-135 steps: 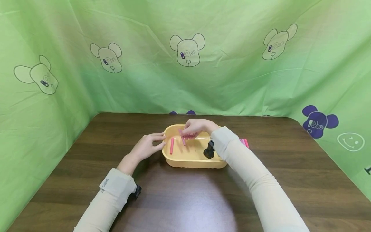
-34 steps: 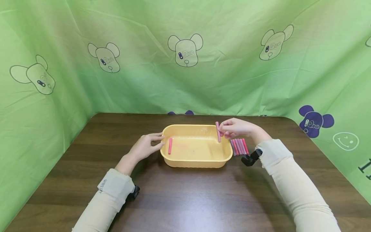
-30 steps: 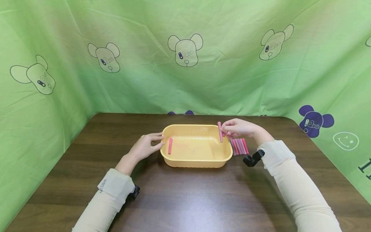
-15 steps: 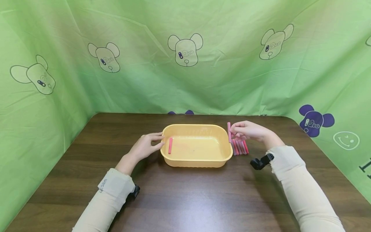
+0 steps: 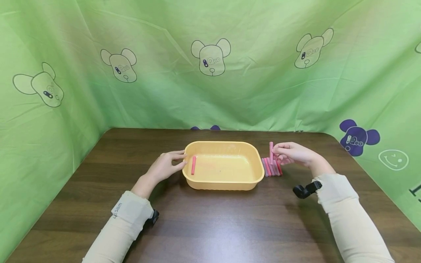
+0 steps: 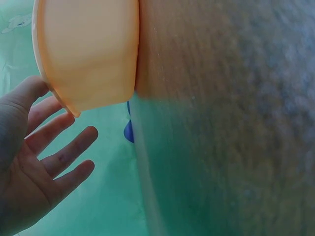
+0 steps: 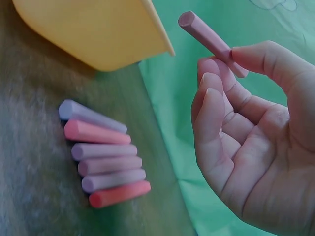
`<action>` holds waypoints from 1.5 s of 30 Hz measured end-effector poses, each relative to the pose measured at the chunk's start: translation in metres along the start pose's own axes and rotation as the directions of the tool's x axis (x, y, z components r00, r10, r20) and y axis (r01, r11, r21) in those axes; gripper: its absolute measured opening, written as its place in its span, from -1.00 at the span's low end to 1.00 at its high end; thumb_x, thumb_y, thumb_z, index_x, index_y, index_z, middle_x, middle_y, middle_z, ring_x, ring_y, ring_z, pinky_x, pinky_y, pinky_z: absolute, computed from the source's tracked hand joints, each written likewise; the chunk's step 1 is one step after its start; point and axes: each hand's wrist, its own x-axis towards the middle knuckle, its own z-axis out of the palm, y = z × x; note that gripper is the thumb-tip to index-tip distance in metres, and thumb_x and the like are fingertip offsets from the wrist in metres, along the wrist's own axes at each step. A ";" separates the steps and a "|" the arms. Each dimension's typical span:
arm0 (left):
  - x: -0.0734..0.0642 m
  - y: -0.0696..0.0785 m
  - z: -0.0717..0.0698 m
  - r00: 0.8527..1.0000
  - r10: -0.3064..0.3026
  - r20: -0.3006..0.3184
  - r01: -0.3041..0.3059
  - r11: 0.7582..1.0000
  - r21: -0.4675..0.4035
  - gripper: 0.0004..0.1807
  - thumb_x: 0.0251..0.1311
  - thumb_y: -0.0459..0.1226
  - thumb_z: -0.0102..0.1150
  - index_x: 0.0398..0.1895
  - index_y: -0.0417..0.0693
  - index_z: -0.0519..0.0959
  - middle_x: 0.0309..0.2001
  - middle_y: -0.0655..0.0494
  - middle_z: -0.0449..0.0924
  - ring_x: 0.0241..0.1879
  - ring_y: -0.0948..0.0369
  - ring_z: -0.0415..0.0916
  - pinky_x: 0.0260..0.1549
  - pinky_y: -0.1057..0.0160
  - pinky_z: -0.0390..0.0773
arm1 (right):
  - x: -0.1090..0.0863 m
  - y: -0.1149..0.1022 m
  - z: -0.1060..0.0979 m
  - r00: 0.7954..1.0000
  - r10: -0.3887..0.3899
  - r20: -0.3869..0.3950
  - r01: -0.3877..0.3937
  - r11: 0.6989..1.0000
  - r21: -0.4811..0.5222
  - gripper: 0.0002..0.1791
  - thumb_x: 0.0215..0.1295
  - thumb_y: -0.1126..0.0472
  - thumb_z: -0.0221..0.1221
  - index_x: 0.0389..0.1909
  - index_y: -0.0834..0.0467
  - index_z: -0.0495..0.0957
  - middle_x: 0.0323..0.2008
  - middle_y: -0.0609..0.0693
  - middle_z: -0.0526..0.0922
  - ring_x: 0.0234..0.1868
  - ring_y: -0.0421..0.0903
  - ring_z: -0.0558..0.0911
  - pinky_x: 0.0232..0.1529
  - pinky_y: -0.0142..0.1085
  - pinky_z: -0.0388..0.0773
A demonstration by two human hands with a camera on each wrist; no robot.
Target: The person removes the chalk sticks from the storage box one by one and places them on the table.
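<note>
A pink-mauve chalk stick point(image 7: 206, 35) is pinched between the thumb and fingers of my right hand point(image 5: 294, 153). In the head view it points up, held over the row of chalk sticks point(image 5: 271, 170) on the table. That row, several sticks in pink and lilac, lies side by side just right of the yellow plastic basin point(image 5: 223, 185). My left hand point(image 5: 164, 166) rests against the basin's left rim, thumb and foremost fingertips touching it. The other fingers point(image 6: 74, 152) extend loosely below the rim in the left wrist view. One bright pink chalk stick point(image 5: 193, 165) lies inside the basin, near its left end.
The basin and sticks stand on a dark wooden table point(image 5: 210, 223). Behind and at both sides hangs a green cloth point(image 5: 158, 98) printed with mouse heads. A black wrist camera point(image 5: 307, 189) sticks out below the right wrist.
My right hand has carried the mauve chalk stick from inside the basin, past its right rim, to over the row. The left hand stays at the left rim.
</note>
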 end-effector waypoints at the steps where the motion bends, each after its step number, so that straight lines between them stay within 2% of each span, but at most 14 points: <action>1: 0.000 0.000 0.000 1.000 -0.001 0.002 0.001 1.000 -0.001 -0.60 0.20 -0.19 0.13 0.08 -0.15 0.56 0.22 -0.02 0.47 0.27 0.02 0.36 0.21 0.04 0.39 | -0.001 0.002 -0.001 1.000 -0.003 0.003 0.003 1.000 -0.001 -0.83 0.44 0.12 -0.10 -0.30 0.01 0.45 -0.46 -0.22 0.53 -0.42 -0.35 0.54 -0.27 -0.40 0.59; 10: 0.000 -0.002 0.000 1.000 0.009 -0.006 -0.009 1.000 0.000 -0.60 0.20 -0.19 0.13 0.07 -0.16 0.56 0.21 -0.03 0.48 0.26 0.02 0.36 0.21 0.03 0.39 | -0.006 0.020 -0.007 1.000 -0.009 0.009 0.009 1.000 -0.009 -0.81 0.45 0.13 -0.12 -0.32 -0.03 0.46 -0.48 -0.22 0.55 -0.41 -0.33 0.56 -0.27 -0.39 0.59; 28: -0.001 0.000 -0.001 1.000 -0.001 0.006 0.001 1.000 -0.004 -0.59 0.20 -0.18 0.14 0.09 -0.14 0.56 0.23 -0.02 0.46 0.28 0.02 0.35 0.23 0.03 0.36 | -0.013 0.048 -0.022 0.996 0.088 -0.011 -0.087 0.996 0.029 -0.82 0.43 0.15 -0.12 -0.30 0.00 0.45 -0.41 -0.22 0.56 -0.40 -0.35 0.55 -0.26 -0.42 0.58; 45: 0.000 0.001 -0.001 1.000 -0.001 0.007 0.001 1.000 -0.018 -0.59 0.20 -0.18 0.14 0.09 -0.17 0.55 0.22 -0.03 0.46 0.27 0.03 0.36 0.23 0.04 0.37 | -0.009 0.060 -0.024 0.983 0.178 -0.043 -0.179 0.983 -0.036 -0.81 0.41 0.16 -0.11 -0.22 0.12 0.44 -0.39 -0.17 0.55 -0.46 -0.34 0.52 -0.36 -0.46 0.56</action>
